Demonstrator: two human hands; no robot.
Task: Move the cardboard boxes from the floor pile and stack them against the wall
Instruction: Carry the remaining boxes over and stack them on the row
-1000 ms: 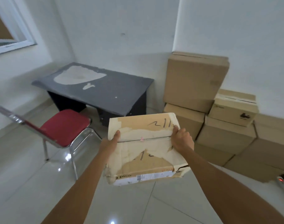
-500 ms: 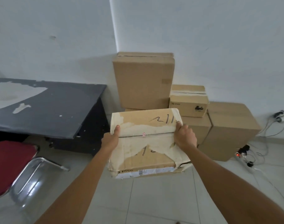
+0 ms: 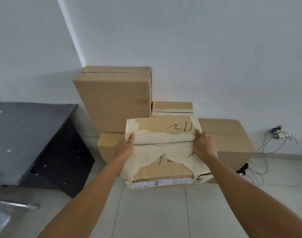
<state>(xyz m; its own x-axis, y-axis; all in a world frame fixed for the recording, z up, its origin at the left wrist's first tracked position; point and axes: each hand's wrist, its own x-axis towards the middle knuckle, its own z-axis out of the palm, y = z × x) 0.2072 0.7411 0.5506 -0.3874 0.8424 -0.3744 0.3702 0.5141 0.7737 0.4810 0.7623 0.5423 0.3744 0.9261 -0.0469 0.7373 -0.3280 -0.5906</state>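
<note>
The left hand (image 3: 125,148) and right hand (image 3: 205,146) hold the torn box (image 3: 164,155) – fingers (image 3: 197,133) curled round its sides – now closer to the stack (image 3: 112,100).

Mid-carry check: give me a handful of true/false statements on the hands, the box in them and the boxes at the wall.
1. Both hands grip the torn box: the left hand at its left edge, the right hand at its right edge. True.
2. The torn box lies on the floor. False: the hands hold it up off the floor.
3. The tall box stands on a lower box in the corner. True.
4. The dark table is right of the tall box. False: it is on the left; cables lie to the right.
5. The torn box has dark handwriting on top. True.
</note>
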